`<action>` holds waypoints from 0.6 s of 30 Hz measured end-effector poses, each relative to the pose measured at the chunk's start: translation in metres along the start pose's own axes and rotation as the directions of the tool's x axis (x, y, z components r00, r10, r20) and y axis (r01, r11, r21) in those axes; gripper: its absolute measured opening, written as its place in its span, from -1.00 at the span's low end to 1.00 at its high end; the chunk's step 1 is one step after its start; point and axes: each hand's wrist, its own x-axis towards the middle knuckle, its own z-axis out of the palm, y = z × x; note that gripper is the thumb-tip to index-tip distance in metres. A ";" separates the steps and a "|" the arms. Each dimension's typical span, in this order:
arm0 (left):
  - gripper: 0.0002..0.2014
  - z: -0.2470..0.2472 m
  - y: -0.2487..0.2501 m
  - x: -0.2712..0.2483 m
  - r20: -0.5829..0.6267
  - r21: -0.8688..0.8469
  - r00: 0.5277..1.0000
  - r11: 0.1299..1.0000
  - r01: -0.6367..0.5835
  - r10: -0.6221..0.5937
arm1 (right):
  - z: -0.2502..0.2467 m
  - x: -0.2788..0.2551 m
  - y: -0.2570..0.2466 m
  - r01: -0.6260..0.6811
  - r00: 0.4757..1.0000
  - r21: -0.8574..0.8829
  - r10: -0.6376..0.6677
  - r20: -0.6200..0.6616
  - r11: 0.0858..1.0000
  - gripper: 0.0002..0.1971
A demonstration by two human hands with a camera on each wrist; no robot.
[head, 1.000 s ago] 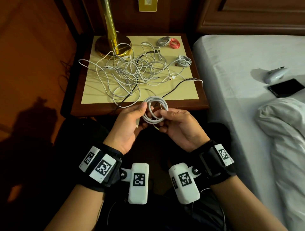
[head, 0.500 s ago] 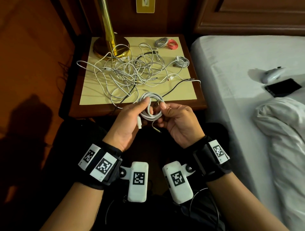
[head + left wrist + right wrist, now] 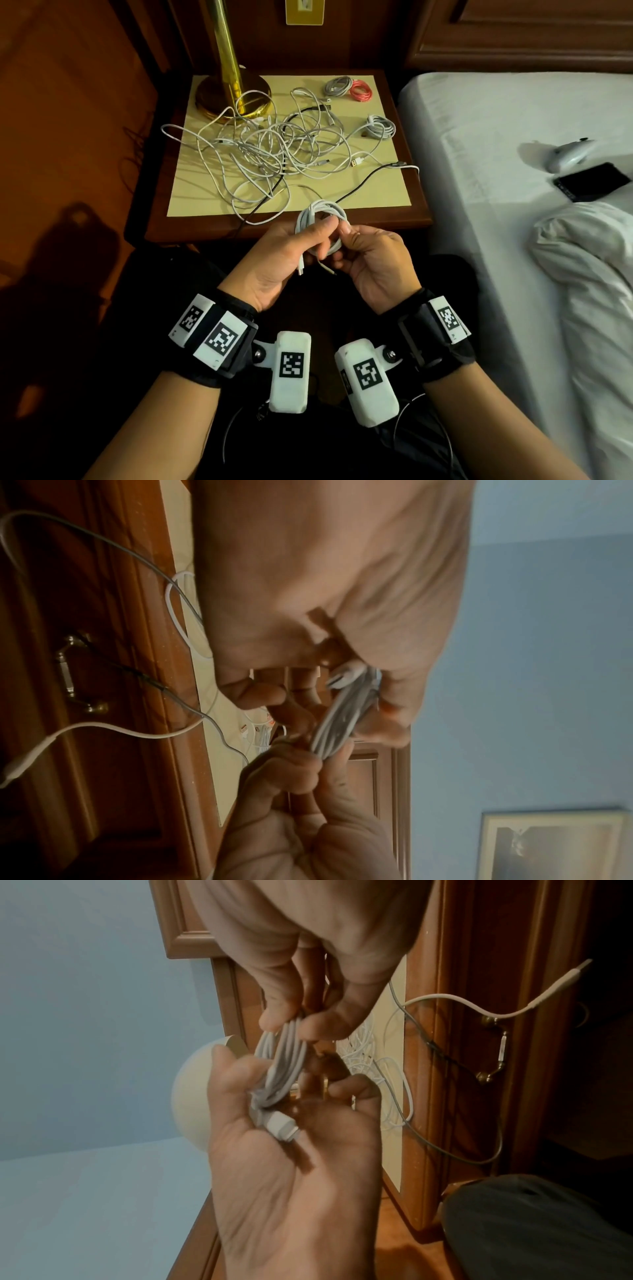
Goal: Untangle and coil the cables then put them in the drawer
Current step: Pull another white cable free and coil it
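Note:
A small white cable coil point(image 3: 322, 214) is held just in front of the nightstand's front edge. My left hand point(image 3: 318, 236) grips its left side, thumb on top. My right hand point(image 3: 342, 243) pinches the right side. In the left wrist view the coil point(image 3: 342, 718) runs between the left hand point(image 3: 329, 704) and the right hand point(image 3: 308, 767). In the right wrist view the right hand point(image 3: 296, 1026) pinches the coil point(image 3: 284, 1064) from above, and a white plug point(image 3: 281, 1126) lies in the left hand point(image 3: 287, 1074). A tangle of white cables point(image 3: 274, 150) covers the nightstand point(image 3: 421, 219). The drawer handle point(image 3: 75, 672) shows on the shut front.
Grey point(image 3: 337, 85), red point(image 3: 361, 92) and white point(image 3: 380, 126) coils lie at the nightstand's back right. A brass lamp base point(image 3: 233, 96) stands back left. A black cable point(image 3: 359, 185) trails over the front. The bed point(image 3: 513, 120) on the right holds a phone point(image 3: 592, 181) and a white controller point(image 3: 568, 156).
Both hands have closed in on the coil, squeezing the ring narrower. The left thumb now lies over its top. The cable's loose ends hang below the hands.

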 end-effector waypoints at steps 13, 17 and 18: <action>-0.87 -0.018 -0.031 0.024 -0.337 -0.077 0.939 0.996 0.049 -0.072 | -0.015 -0.003 -0.008 0.086 0.996 -0.126 -0.081 0.048 0.988 -0.94; -0.73 -0.032 -0.041 0.042 -0.386 -0.034 0.915 0.993 0.114 -0.118 | -0.029 0.007 -0.017 0.089 0.995 -0.095 -0.093 -0.033 0.991 -0.90; -0.73 -0.038 -0.044 0.049 -0.416 0.007 0.902 0.992 0.127 -0.113 | -0.035 0.011 -0.021 0.093 0.993 -0.094 -0.100 -0.067 0.991 -0.88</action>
